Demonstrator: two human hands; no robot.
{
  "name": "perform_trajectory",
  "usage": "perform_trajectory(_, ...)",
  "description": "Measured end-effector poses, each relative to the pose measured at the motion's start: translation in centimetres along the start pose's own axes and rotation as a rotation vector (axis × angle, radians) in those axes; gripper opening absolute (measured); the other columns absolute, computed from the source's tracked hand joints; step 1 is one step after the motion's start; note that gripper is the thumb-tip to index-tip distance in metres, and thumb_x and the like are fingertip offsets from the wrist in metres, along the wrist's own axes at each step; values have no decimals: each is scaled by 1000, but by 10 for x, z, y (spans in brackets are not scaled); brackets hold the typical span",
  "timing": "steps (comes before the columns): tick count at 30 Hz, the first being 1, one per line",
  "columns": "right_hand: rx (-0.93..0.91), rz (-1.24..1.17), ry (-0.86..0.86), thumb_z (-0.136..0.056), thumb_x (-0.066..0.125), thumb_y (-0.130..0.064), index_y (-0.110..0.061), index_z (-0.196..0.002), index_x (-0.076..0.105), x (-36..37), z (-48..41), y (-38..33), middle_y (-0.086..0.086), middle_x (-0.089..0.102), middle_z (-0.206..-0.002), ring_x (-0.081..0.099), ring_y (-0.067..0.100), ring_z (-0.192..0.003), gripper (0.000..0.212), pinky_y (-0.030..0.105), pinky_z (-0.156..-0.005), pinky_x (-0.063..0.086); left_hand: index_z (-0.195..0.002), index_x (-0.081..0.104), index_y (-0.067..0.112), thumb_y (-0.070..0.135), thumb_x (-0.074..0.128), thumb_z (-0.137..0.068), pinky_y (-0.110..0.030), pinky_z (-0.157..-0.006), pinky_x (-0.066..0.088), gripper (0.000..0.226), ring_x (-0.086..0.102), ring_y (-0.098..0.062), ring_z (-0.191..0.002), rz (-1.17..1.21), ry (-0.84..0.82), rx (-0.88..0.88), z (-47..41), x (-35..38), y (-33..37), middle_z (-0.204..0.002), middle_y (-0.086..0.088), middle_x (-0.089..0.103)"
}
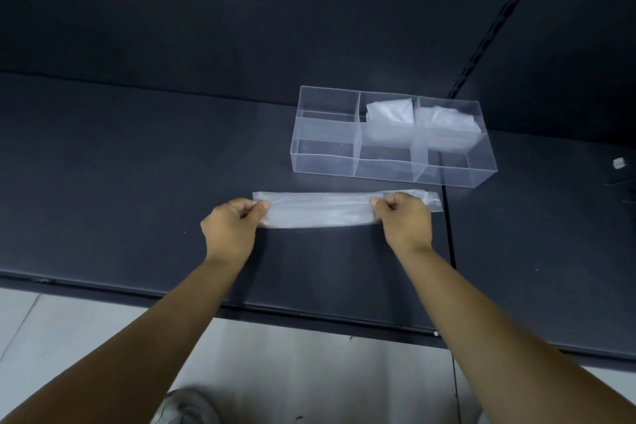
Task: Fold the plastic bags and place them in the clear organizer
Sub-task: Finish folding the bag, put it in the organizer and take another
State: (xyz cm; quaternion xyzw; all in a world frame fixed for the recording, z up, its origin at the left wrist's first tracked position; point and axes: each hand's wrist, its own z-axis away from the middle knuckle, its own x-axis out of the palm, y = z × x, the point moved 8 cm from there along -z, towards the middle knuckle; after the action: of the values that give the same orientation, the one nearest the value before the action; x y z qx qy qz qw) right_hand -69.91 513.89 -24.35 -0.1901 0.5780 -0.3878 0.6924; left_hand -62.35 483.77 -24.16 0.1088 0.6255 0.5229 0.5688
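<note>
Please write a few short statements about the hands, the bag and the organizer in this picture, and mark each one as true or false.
1. The left hand and the right hand both pinch the bag. True.
2. The bag lies as a long strip on the table, in front of the organizer. True.
3. The organizer is empty. False: folded bags sit in its middle and right sections.
4. The right hand reaches into the organizer. False: it pinches the bag on the table, near the bag's right end.
5. The organizer's left sections hold no bags. True.
</note>
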Motion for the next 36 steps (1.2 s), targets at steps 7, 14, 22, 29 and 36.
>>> perform_trajectory(7, 27, 117, 77, -91, 59, -30, -14, -79, 67, 3, 0, -3, -2, 68, -76, 57, 15, -67, 22, 24, -54, 37, -104, 66, 17, 16, 65, -85, -39, -98, 25, 20, 52, -31, -106, -362, 284, 154, 22, -4, 20, -99, -5, 65)
perform_trajectory(14, -20, 222, 131, -90, 62, -28, -14, -98, 65, -1, 9, -14, 3, 67, -95, 61, 23, -84, 17, 28, -64, 42, -153, 9, 14, 63, 6, -93, -43, -120, 0, 77, -1, -26, -148, -760, -165, 508, 62, 77, 28, -161, -7, 4)
perform_trajectory(22, -792, 419, -359, -103, 32, -31, -13, -151, 22, 89, 80, -66, 3, 19, -159, 10, 15, -148, 53, 37, -121, 7, -143, -26, 18, 53, -18, -82, -44, -117, -15, 71, -28, -24, -140, -892, -188, 490, 59, 85, 13, -159, -6, -18)
perform_trajectory(29, -589, 743, -270, -98, 14, -54, -20, -152, -9, 30, 12, 8, -10, -23, -153, -26, 4, -140, 68, 26, -113, -21, -152, -7, 16, 68, -14, -82, -45, -120, -5, 88, -12, -27, -147, -882, -205, 478, 60, 83, 17, -160, -6, -9)
perform_trajectory(36, -444, 456, 36, -98, 49, -26, -13, -127, 58, -43, -22, 12, 4, 52, -132, 44, 27, -124, 32, 38, -102, 30, -151, -11, 18, 70, -18, -79, -42, -119, -9, 89, -15, -24, -146, -916, -244, 543, 54, 81, 17, -160, -5, -11)
